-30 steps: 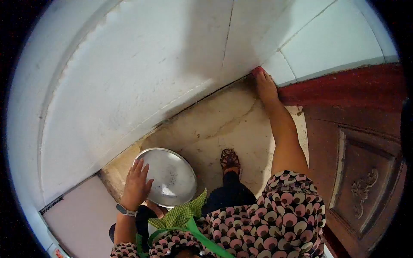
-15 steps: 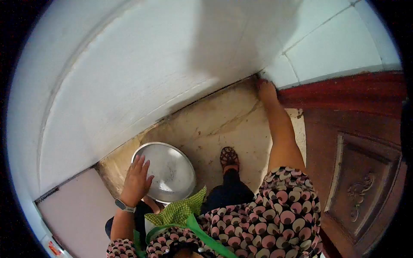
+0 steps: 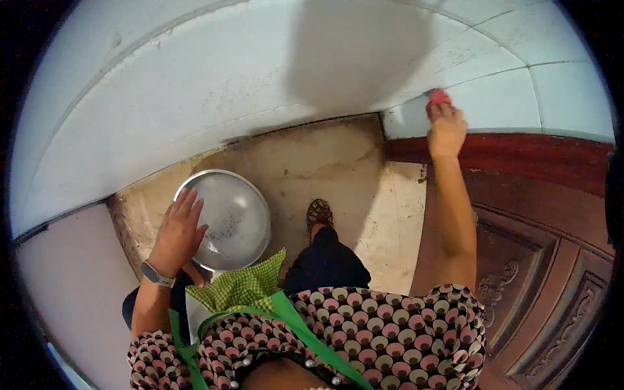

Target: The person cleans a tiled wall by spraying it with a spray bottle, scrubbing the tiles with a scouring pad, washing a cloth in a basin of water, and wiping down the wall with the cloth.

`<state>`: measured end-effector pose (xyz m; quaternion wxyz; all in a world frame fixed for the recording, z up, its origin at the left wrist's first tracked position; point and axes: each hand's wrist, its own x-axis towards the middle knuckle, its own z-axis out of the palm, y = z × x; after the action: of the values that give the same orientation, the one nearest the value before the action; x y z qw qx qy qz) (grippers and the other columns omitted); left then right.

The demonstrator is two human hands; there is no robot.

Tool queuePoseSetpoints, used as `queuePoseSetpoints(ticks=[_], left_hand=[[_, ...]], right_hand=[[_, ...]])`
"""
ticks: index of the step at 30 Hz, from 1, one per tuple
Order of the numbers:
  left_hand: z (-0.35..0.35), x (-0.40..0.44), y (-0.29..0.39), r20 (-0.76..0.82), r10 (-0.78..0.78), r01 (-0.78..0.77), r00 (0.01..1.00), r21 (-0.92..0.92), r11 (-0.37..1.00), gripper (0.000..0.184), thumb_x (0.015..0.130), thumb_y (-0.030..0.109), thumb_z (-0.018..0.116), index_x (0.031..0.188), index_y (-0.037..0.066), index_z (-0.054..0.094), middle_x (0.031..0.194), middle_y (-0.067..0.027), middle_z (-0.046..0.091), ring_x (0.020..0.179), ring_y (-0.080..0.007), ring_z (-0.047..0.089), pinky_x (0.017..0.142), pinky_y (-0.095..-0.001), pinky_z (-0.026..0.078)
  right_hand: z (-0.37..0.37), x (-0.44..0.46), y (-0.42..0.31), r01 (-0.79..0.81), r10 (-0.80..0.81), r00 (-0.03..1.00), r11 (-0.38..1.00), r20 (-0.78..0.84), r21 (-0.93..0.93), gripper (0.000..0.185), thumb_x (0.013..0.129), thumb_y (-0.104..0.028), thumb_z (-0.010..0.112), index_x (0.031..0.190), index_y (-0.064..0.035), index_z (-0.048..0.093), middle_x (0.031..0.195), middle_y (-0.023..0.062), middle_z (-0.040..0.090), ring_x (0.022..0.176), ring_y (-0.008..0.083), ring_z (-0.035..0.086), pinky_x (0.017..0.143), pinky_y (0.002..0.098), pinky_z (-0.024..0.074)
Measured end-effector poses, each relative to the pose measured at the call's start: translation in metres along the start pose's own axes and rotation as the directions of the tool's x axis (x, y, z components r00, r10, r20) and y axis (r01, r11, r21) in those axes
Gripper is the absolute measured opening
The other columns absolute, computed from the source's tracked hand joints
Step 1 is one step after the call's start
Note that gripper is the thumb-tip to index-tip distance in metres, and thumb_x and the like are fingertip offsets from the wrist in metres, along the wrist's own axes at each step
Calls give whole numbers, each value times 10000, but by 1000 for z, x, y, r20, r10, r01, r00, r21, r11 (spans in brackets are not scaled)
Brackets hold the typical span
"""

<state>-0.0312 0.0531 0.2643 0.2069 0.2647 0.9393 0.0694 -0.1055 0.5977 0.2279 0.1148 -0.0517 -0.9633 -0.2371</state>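
Note:
High on the right, my right hand [image 3: 446, 133] presses a small pink-red scrubbing pad [image 3: 438, 99] to the pale tiled wall [image 3: 497, 97], just above a dark red wooden strip. The fingers are closed around the pad, so its exact shape is partly hidden. My left hand [image 3: 177, 231], with a watch on the wrist, is held with fingers stretched out over the left rim of a round metal basin [image 3: 234, 218]. It grips nothing; whether it touches the rim I cannot tell. The basin has dark specks inside.
A brown carved wooden door [image 3: 520, 260] stands at the right, under the red strip [image 3: 500, 153]. The stained beige floor [image 3: 351, 146] meets the white wall [image 3: 214, 71] ahead. My sandalled foot [image 3: 319, 213] is right of the basin. A pale panel [image 3: 71, 273] lies at the left.
My right hand has moved up and right, from the floor corner onto the tiled wall, and the pad now shows. The view has shifted; my left hand keeps its place by the basin.

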Motion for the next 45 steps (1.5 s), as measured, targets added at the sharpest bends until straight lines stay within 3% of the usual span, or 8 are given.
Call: queuePoseSetpoints(ticks=[4, 18, 23, 27, 30, 36, 40, 45], left_hand=[[6, -6, -2, 13, 7, -7, 1000, 6, 1000, 509, 744, 148, 667, 1199, -5, 498, 1334, -178, 408, 1273, -341, 350, 1040, -430, 321], [20, 13, -2, 156, 31, -37, 987, 34, 999, 521, 766, 167, 647, 1226, -5, 472, 1347, -186, 390, 1272, -357, 342, 1029, -429, 325], [18, 7, 4, 87, 72, -76, 994, 50, 996, 515, 771, 178, 642, 1224, -4, 477, 1343, -195, 391, 1267, -364, 344, 1036, -436, 317], [15, 7, 10, 39, 124, -127, 991, 72, 989, 490, 773, 161, 642, 1210, -2, 492, 1340, -213, 389, 1262, -379, 344, 1037, -438, 314], [-2, 7, 20, -74, 205, -201, 976, 56, 978, 465, 781, 149, 638, 1199, -3, 503, 1342, -224, 382, 1258, -387, 349, 1030, -437, 320], [-109, 9, 56, -384, 208, -120, 900, 240, 963, 489, 773, 100, 643, 1234, 43, 491, 1384, -207, 342, 1297, -383, 307, 1035, -492, 296], [-202, -24, 64, -632, 379, -41, 676, 481, 876, 519, 771, 32, 616, 1267, 78, 472, 1415, -176, 319, 1317, -364, 292, 1061, -493, 262], [-291, -67, 94, -737, 422, 171, 528, 579, 797, 603, 762, 12, 615, 1324, 121, 424, 1442, -137, 292, 1347, -341, 240, 1073, -502, 234]], right_hand=[[-13, 1, 8, -5, 9, 994, 999, -109, 35, 287, 714, -98, 582, 996, -109, 631, 1107, 55, 568, 1040, 261, 509, 791, 367, 448], [204, -18, -111, -156, 97, 920, 980, 381, 127, 246, 791, -189, 585, 1019, -142, 663, 1077, 63, 613, 1081, 280, 507, 875, 396, 434], [154, -53, -115, -695, 290, 717, 232, 634, 680, 279, 792, -92, 554, 1052, -85, 655, 1050, 109, 643, 953, 245, 604, 789, 323, 482], [54, -98, -82, -487, 126, 637, -698, 760, 524, 453, 742, 27, 609, 1189, -13, 546, 1117, 99, 607, 1002, 234, 581, 821, 319, 476], [-1, -102, -57, -113, 99, 800, -944, 592, 310, 483, 733, 43, 610, 1206, 5, 520, 1127, 114, 597, 1037, 240, 566, 838, 345, 478], [-149, -15, -6, 203, 422, 848, -818, 321, 538, 399, 781, 27, 593, 1170, 47, 506, 1091, 172, 586, 902, 240, 628, 740, 334, 533], [-309, 35, 5, 575, 788, 607, -347, -102, 741, 345, 823, -6, 591, 1150, 52, 496, 995, 164, 604, 800, 181, 630, 675, 285, 534], [-476, 96, 49, 883, 817, 400, -221, -416, 414, 412, 815, -67, 581, 1199, 25, 468, 1177, 221, 520, 1055, 323, 533, 900, 396, 436]])
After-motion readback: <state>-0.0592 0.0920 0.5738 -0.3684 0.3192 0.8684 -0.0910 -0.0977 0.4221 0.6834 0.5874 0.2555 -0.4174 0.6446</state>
